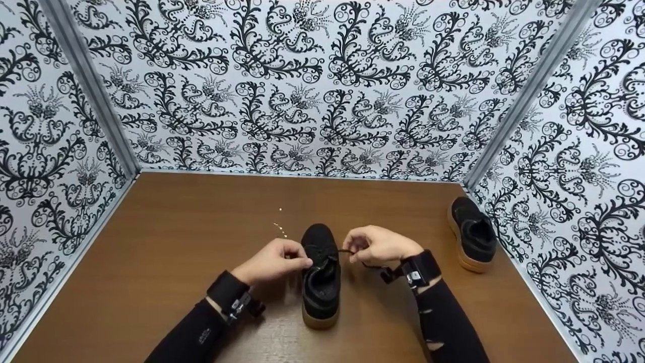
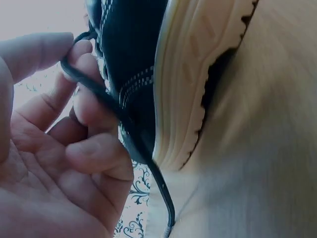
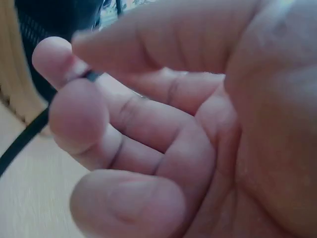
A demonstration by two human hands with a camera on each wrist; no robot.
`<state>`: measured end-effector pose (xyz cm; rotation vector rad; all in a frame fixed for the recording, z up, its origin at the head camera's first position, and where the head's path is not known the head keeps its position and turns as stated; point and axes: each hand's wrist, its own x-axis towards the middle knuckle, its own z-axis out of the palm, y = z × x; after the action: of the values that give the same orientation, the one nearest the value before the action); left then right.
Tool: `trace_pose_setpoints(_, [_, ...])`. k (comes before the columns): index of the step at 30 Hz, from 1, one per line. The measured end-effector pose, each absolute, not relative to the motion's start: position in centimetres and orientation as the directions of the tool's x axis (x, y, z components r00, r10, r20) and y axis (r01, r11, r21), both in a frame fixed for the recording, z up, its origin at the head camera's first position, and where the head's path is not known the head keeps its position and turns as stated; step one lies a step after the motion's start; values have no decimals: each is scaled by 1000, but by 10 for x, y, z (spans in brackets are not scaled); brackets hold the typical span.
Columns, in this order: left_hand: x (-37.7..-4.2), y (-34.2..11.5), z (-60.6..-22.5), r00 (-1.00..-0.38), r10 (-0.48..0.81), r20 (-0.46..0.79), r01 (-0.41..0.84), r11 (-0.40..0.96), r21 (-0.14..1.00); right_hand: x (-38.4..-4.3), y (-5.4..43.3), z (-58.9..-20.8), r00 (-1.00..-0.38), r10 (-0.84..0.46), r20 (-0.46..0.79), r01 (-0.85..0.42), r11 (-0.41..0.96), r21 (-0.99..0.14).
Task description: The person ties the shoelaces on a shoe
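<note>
A black sneaker (image 1: 322,302) with a tan sole stands on the table between the hands, its toe pointing away. At its left side, my left hand (image 1: 274,262) pinches a dark shoelace (image 2: 141,144) between thumb and index fingertip; the loose end hangs past the other fingers in the left wrist view. To the right of the shoe, my right hand (image 1: 380,245) holds another stretch of lace (image 1: 345,251) running out from the lacing. The right wrist view shows this lace (image 3: 25,134) caught at the curled fingertips. How the laces cross over the tongue is too dark to tell.
Another black sneaker (image 1: 472,234) with a tan sole stands at the right edge of the brown table (image 1: 201,212), near the patterned side wall (image 1: 569,201). A patterned back wall (image 1: 302,101) rises behind the table. Small bright specks (image 1: 280,229) show left of the toe.
</note>
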<state>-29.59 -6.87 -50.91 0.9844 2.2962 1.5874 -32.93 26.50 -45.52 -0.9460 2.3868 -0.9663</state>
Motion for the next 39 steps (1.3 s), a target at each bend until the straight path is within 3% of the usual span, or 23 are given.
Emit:
trace_pose_setpoints(16, [-297,-75,-508,-756,617,219,401,172,900,-327,262,-448,-669,-743,-2,-556,502,-662])
trace_pose_setpoints(30, [-303,-86,-508,-695,690,202,439,184,880,-333,272,-456,-674,-736,-67,-523,540,-659])
trace_pose_setpoints(34, [-303,-84,-508,-715,661,228,501,256,827,-335,271,-459,-675,-732,-95,-503,550,-667])
trace_pose_setpoints(39, [-297,-74,-503,-721,603,341,631,370,681,-335,271,-461,-681,-727,-93,-501,554,-665])
